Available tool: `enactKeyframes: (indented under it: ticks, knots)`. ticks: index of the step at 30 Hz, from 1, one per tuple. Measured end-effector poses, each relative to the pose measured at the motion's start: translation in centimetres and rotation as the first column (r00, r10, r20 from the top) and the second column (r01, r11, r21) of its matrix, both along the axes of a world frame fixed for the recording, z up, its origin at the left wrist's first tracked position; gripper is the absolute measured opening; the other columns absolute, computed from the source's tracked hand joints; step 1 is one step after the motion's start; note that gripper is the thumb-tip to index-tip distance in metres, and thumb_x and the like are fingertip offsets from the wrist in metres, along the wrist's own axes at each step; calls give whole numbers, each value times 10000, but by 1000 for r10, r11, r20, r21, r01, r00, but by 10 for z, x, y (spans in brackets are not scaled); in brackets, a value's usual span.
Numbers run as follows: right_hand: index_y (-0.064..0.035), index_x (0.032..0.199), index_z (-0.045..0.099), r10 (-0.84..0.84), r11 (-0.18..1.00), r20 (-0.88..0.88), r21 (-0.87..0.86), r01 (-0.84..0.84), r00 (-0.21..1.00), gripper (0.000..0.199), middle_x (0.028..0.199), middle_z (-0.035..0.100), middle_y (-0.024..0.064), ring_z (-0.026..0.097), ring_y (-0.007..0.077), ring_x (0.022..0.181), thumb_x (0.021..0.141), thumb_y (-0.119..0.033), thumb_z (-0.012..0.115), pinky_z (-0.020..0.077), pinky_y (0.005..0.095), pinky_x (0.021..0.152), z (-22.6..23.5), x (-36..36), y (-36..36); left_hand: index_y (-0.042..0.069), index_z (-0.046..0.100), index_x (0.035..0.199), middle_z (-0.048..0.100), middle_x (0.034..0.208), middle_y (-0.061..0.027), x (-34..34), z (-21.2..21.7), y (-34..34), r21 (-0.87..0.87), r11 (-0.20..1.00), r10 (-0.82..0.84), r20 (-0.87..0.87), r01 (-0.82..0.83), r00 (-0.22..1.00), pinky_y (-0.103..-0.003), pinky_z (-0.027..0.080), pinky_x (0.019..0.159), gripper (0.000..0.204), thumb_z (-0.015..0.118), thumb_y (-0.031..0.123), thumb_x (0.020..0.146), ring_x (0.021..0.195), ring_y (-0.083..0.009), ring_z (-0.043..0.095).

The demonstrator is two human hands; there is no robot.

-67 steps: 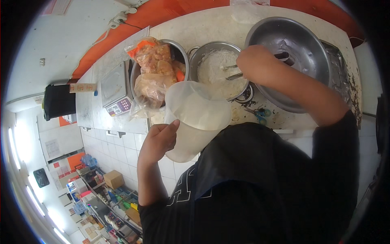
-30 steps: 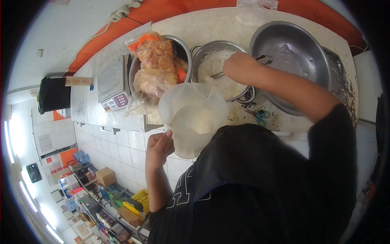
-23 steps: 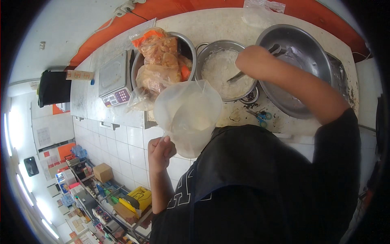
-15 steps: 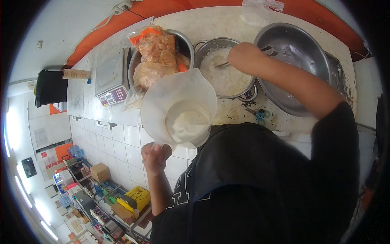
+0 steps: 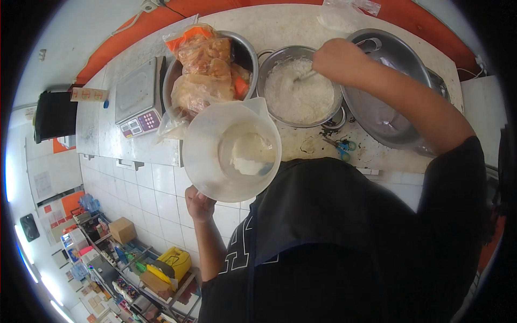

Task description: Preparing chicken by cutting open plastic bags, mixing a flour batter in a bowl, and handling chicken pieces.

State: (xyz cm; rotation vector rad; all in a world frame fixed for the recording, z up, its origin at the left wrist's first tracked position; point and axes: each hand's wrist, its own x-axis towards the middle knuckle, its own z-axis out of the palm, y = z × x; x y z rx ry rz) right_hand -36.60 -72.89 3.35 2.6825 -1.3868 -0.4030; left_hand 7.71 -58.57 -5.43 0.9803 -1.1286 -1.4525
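My left hand is closed round the handle of a large translucent plastic jug. The jug tips toward the pot, its spout near the rim, with some whitish liquid inside. Over the two-handled metal pot, my right hand grips a metal utensil whose lower end sits in a thick, lumpy white mixture. A looped metal end shows beyond that hand; the utensil's exact kind is unclear.
A wide metal basin stands right of the pot. To the left are a metal bowl with bagged orange-brown food and a digital scale. Blue-handled scissors lie near the front edge. A clear bag rests behind.
My right hand has moved slightly up and right, shifting the utensil in the mixture. The mixture looks thicker and lumpier. My left hand still holds the jug, now tilted a little differently.
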Motion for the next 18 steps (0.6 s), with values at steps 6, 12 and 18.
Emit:
enactKeyframes:
  ticks: [6,12,18]
  knots:
    - [-13,727,716,-170,984,-149,21,175,974,95,739,683,158,691,319,736,708,-62,637,552,417,641,-14,-3,0,8,555,713,585,714,-40,25,-15,2,34,989,-128,-270,143,954,-224,406,542,250,575,158,911,593,-99,518]
    - [5,804,718,-192,865,-255,413,287,947,129,807,685,179,682,340,775,752,-105,678,538,432,657,18,32,11,66,451,544,446,508,9,23,-6,4,135,988,-42,-196,70,980,-260,282,436,352,651,203,799,450,-92,376]
    - [-52,944,721,-330,788,-67,530,314,942,198,874,683,170,663,343,858,775,-152,699,515,446,761,6,37,2,63,405,517,444,501,13,26,-3,-7,151,983,-79,-178,107,981,-270,244,433,344,625,167,760,436,-101,345]
